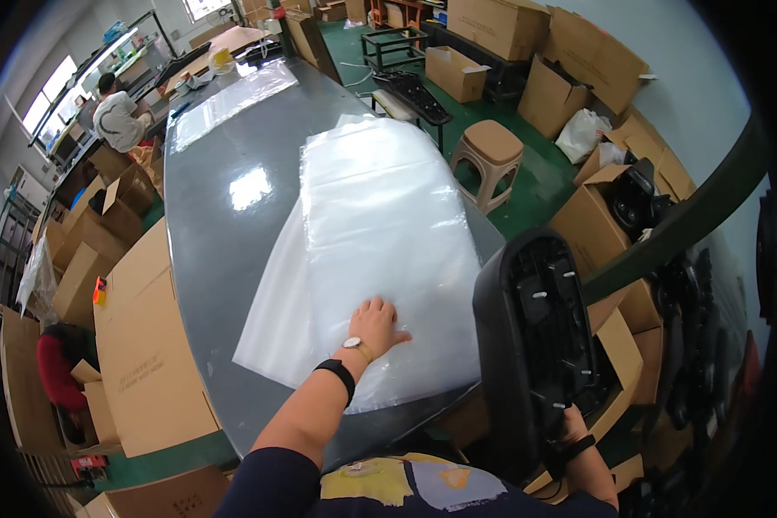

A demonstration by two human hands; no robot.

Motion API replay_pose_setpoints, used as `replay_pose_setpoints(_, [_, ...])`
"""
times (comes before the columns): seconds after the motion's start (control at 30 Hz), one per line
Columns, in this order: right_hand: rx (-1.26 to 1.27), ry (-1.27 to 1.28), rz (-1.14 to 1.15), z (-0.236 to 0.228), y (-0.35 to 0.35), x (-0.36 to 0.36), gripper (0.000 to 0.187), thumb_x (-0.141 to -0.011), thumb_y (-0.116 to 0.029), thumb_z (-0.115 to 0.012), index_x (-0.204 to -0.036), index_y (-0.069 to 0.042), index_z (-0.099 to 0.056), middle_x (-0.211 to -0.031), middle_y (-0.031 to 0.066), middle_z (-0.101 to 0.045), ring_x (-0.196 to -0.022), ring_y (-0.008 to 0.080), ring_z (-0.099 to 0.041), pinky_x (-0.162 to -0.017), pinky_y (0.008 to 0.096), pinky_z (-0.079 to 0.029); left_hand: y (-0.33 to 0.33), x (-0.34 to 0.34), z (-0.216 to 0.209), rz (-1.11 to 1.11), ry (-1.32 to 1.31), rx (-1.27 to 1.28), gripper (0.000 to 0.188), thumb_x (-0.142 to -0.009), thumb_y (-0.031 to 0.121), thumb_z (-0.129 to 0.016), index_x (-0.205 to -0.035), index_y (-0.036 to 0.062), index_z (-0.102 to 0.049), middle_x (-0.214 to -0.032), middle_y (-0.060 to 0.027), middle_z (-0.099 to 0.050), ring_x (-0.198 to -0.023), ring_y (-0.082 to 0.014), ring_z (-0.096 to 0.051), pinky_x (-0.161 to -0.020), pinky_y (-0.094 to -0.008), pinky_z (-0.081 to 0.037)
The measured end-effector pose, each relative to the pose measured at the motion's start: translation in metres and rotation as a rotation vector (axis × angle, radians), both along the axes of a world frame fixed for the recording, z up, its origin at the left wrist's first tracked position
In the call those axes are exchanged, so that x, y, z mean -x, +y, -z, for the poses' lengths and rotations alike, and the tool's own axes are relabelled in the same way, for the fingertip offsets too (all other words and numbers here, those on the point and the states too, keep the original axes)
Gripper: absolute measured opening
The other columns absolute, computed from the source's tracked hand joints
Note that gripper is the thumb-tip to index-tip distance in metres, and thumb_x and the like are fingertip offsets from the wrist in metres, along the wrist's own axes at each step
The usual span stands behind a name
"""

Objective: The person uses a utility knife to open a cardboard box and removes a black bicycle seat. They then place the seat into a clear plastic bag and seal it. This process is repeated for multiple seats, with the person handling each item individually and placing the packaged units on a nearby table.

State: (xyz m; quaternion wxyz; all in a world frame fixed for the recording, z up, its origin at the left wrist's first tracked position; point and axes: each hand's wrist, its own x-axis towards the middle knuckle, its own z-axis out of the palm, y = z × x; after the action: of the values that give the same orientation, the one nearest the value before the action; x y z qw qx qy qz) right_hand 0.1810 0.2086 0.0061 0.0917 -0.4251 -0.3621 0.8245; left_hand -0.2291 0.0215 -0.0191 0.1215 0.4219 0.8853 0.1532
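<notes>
My left hand (pixel 375 328) lies on a stack of clear plastic bags (pixel 388 216) on the grey table, palm down with the thumb spread. Under the stack's left side, white foam sheets (pixel 276 311) stick out. At my right side, my right hand (pixel 573 425) grips the lower end of a black padded vehicle seat (pixel 535 319). It is held upright beside the table edge, its ribbed plastic underside and metal studs facing right. Part of the right hand's grip is hidden by the seat.
More clear plastic (pixel 233 104) lies on the table's (pixel 224 259) far end. A brown stool (pixel 489 151) and a dark green post (pixel 682 233) stand to the right. Cardboard boxes (pixel 147 345) line both sides. Another person (pixel 116 116) sits at the far left.
</notes>
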Motion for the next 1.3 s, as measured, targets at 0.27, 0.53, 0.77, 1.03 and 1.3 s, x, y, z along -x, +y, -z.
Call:
replay_pose_setpoints(0.27, [-0.064, 0.041, -0.2, 0.02, 0.019, 0.006, 0.076, -0.078, -0.039, -0.072, -0.136, -0.002, -0.041, -0.126, 0.0101, -0.056, -0.112, 0.025, -0.057, -0.095, 0.0392, -0.048, 0.005, 0.026, 0.035, -0.248, -0.38, -0.149, 0.042, -0.092, 0.044, -0.051, -0.085, 0.0052, -0.066, -0.079, -0.0116, -0.064, -0.076, -0.0325, -0.06, -0.073, -0.0417, -0.047])
replay_pose_setpoints(0.53, [0.05, 0.094, -0.155, -0.006, 0.007, 0.066, 0.081, -0.072, -0.037, -0.08, -0.136, -0.006, -0.042, -0.123, 0.0072, -0.057, -0.109, 0.0242, -0.058, -0.092, 0.0387, -0.048, -0.034, 0.075, -0.024, -0.677, -0.972, -0.451, 0.043, -0.094, 0.044, -0.052, -0.095, 0.0009, -0.057, -0.074, -0.0024, -0.054, -0.063, -0.0123, -0.049, -0.059, -0.0269, -0.044])
replay_pose_setpoints(0.77, [-0.033, 0.086, -0.346, -0.026, -0.008, 0.118, 0.058, -0.082, -0.031, -0.072, -0.13, -0.007, -0.048, -0.115, 0.0081, -0.061, -0.105, 0.0253, -0.061, -0.09, 0.04, -0.05, -0.164, 0.124, -0.049, -0.629, -1.212, -1.127, 0.02, -0.096, 0.018, -0.053, -0.105, 0.0013, -0.061, -0.08, -0.0034, -0.06, -0.068, -0.0124, -0.057, -0.063, -0.0281, -0.05])
replay_pose_setpoints(1.03, [-0.126, -0.172, -0.765, -0.047, -0.038, 0.223, 0.036, -0.087, -0.028, -0.067, -0.111, -0.001, -0.061, -0.097, 0.0076, -0.068, -0.086, 0.0201, -0.066, -0.08, 0.0355, -0.052, -0.594, 0.116, -0.057, -0.267, -0.925, -2.303, 0.01, -0.092, 0.021, -0.057, -0.094, 0.0115, -0.058, -0.077, 0.0023, -0.053, -0.066, -0.0127, -0.053, -0.059, -0.0257, -0.05])
replay_pose_setpoints(1.3, [-0.244, -0.279, -0.976, -0.059, -0.077, 0.305, 0.04, -0.086, -0.029, -0.071, -0.111, 0.001, -0.063, -0.101, 0.0069, -0.068, -0.088, 0.0169, -0.065, -0.081, 0.0323, -0.051, -0.48, -0.023, -0.257, -1.033, 0.29, -1.965, 0.02, -0.096, 0.022, -0.054, -0.105, 0.0059, -0.062, -0.088, -0.0039, -0.062, -0.077, -0.0124, -0.056, -0.072, -0.0273, -0.047])
